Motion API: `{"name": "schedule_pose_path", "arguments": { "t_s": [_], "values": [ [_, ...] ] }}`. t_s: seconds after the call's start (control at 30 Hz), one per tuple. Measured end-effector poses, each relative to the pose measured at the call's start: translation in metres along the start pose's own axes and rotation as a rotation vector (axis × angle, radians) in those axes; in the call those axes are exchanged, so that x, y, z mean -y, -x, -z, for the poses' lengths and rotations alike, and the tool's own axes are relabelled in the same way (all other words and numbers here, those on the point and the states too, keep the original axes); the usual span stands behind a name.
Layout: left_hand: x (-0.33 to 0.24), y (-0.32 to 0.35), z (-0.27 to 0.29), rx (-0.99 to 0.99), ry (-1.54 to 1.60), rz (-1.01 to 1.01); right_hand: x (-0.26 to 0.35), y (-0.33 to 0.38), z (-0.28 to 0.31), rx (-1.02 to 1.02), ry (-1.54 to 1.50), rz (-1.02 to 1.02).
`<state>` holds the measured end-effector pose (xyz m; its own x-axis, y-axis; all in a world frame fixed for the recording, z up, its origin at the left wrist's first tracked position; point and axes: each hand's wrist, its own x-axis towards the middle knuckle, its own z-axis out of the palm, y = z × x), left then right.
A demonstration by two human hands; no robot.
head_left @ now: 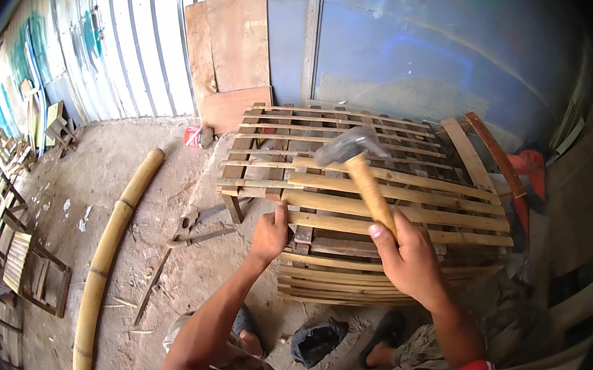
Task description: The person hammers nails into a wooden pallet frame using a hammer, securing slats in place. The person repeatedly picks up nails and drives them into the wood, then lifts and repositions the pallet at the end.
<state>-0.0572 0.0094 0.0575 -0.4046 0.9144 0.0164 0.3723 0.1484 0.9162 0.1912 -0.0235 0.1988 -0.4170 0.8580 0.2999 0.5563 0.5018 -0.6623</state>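
My right hand (410, 256) is wrapped round the wooden handle of a hammer (366, 185). Its dark metal head is raised over the slats and slightly blurred. Below it stands a low wooden frame with bamboo slats laid across in spaced rows. My left hand (271, 236) is closed at the left end of a pale bamboo slat (334, 203), thumb side up against it. Whether a nail is between those fingers is too small to tell. More loose bamboo strips (334, 281) lie bunched along the near side of the frame.
A long bamboo pole (98, 275) lies on the dirt floor at left. Near the frame is a long-bladed tool (152, 284). A black bag (319, 341) sits between my feet. Behind stand a red can (195, 137) and plywood sheets (240, 40). Wooden chairs (33, 271) stand far left.
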Motion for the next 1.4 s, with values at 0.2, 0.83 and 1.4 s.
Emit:
{"name": "schedule_pose_path", "arguments": {
  "t_s": [0.2, 0.83, 1.4],
  "values": [
    [-0.005, -0.007, -0.007, -0.007, -0.027, -0.008, -0.044, -0.007, -0.023, 0.251, 0.270, -0.064],
    [-0.007, -0.006, -0.005, 0.030, -0.031, 0.037, -0.033, -0.004, -0.024, 0.022, 0.101, 0.016],
    [0.084, -0.017, -0.010, -0.095, 0.595, 0.265, -0.137, 0.101, -0.046, 0.250, 0.036, -0.071]
  ]
}}
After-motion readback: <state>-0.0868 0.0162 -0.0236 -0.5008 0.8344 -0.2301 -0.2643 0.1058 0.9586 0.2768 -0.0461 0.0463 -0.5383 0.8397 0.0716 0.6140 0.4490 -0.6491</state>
